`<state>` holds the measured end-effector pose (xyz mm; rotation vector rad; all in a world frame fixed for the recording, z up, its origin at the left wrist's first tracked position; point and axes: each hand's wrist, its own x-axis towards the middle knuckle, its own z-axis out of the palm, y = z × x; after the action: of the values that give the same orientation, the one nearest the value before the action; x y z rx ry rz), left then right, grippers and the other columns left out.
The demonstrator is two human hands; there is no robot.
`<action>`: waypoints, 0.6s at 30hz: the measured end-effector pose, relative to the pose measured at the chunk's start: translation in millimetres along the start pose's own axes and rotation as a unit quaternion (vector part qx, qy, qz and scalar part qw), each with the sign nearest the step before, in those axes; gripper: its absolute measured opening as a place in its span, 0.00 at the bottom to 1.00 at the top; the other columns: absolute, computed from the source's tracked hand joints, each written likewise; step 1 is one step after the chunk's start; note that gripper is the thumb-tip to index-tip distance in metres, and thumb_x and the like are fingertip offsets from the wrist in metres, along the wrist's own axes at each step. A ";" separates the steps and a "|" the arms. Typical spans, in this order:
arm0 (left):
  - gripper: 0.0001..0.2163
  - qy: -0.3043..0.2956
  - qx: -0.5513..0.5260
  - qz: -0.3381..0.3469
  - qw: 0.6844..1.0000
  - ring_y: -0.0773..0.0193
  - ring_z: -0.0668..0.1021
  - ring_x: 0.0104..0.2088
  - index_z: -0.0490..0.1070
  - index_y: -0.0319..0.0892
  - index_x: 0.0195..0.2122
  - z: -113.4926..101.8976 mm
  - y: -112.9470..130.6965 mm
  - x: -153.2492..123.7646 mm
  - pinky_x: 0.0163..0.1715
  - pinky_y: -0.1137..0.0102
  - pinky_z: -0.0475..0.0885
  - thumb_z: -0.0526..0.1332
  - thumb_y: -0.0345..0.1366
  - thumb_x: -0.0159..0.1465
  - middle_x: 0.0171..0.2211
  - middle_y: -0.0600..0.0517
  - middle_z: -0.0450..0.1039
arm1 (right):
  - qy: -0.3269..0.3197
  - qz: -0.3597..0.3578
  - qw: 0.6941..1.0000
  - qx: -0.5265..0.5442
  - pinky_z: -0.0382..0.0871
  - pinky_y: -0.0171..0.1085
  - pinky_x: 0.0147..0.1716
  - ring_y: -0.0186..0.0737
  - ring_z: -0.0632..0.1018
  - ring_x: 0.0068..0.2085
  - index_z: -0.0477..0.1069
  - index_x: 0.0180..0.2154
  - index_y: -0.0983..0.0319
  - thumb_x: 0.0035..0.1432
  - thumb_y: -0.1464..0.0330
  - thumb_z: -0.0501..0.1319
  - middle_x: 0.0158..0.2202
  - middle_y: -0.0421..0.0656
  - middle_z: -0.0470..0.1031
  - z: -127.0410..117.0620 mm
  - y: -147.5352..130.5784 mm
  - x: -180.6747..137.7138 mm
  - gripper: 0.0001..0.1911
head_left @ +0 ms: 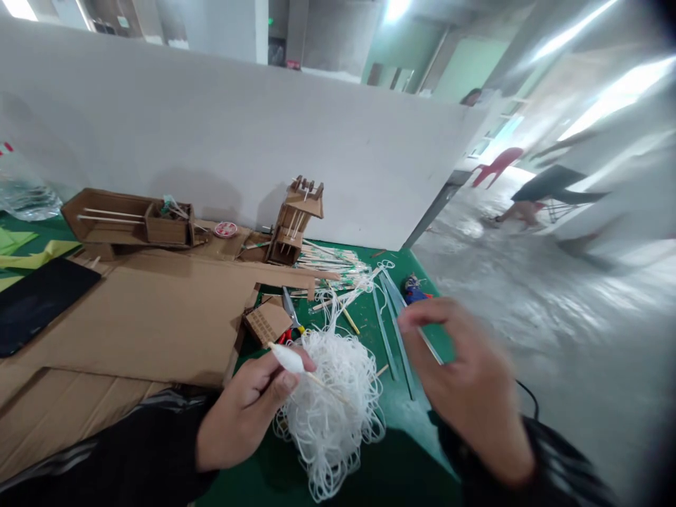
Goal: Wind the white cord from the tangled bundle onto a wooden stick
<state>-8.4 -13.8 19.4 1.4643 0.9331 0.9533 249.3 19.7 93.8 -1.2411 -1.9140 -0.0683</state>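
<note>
My left hand (pixel 248 408) pinches a thin wooden stick (pixel 317 380) whose end is wrapped in white string (pixel 288 358). Under it lies a loose tangle of white string (pixel 332 408) on the green table (pixel 406 415). My right hand (pixel 465 391) is raised over the table's right edge, blurred by motion, with its fingers curled; I cannot see anything in them. Both sleeves are black.
A large cardboard sheet (pixel 142 317) covers the left of the table, with cardboard models (pixel 293 222) and a cardboard box (pixel 132 218) behind. Scissors (pixel 290 313), clear strips (pixel 393 317), sticks and a dark tablet (pixel 36 299) lie about. A white partition (pixel 211 134) stands behind. A person walks at right.
</note>
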 end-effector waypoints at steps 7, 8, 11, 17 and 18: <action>0.14 0.014 -0.183 -0.048 0.982 0.72 0.50 0.20 0.68 0.42 0.45 4.4 -9.8 6.0 0.19 0.74 0.48 0.53 0.47 0.69 0.21 0.61 0.48 | -0.046 0.144 0.983 -0.108 0.72 0.54 0.45 0.54 0.77 0.46 0.66 0.53 0.61 0.63 0.64 0.54 0.49 0.52 0.74 -12.3 29.2 -17.5 0.18; 0.14 0.012 -0.203 -0.051 0.978 0.72 0.50 0.19 0.67 0.42 0.45 5.3 -10.9 6.6 0.19 0.74 0.47 0.53 0.47 0.69 0.20 0.62 0.46 | -0.113 0.118 0.986 -0.044 0.72 0.52 0.46 0.51 0.77 0.47 0.68 0.50 0.59 0.64 0.62 0.55 0.48 0.50 0.75 -1.9 11.9 -24.9 0.15; 0.13 0.010 -0.241 -0.052 0.969 0.73 0.49 0.18 0.67 0.42 0.45 6.5 -12.9 7.0 0.17 0.75 0.45 0.54 0.46 0.69 0.20 0.63 0.45 | -0.222 0.065 0.971 0.055 0.73 0.45 0.41 0.47 0.78 0.43 0.68 0.45 0.58 0.59 0.63 0.62 0.42 0.44 0.77 33.3 -41.0 -42.2 0.13; 0.14 0.021 -0.261 -0.046 0.964 0.73 0.50 0.19 0.68 0.42 0.48 3.3 -10.1 7.8 0.18 0.75 0.46 0.55 0.45 0.69 0.20 0.62 0.47 | -0.160 0.019 0.983 0.088 0.62 0.37 0.31 0.39 0.73 0.31 0.68 0.35 0.59 0.66 0.71 0.55 0.30 0.39 0.75 60.0 -60.5 -36.9 0.06; 0.15 0.023 -0.259 -0.047 0.964 0.74 0.50 0.19 0.68 0.41 0.48 2.8 -8.8 8.1 0.18 0.75 0.46 0.56 0.46 0.68 0.20 0.62 0.47 | -0.142 0.001 0.987 0.071 0.61 0.38 0.33 0.39 0.72 0.32 0.68 0.36 0.59 0.66 0.71 0.55 0.31 0.40 0.75 59.0 -57.3 -33.5 0.06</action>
<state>-3.3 -6.5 11.0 0.9495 0.7072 1.0659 174.4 -7.3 54.5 -1.2056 -2.1201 0.2556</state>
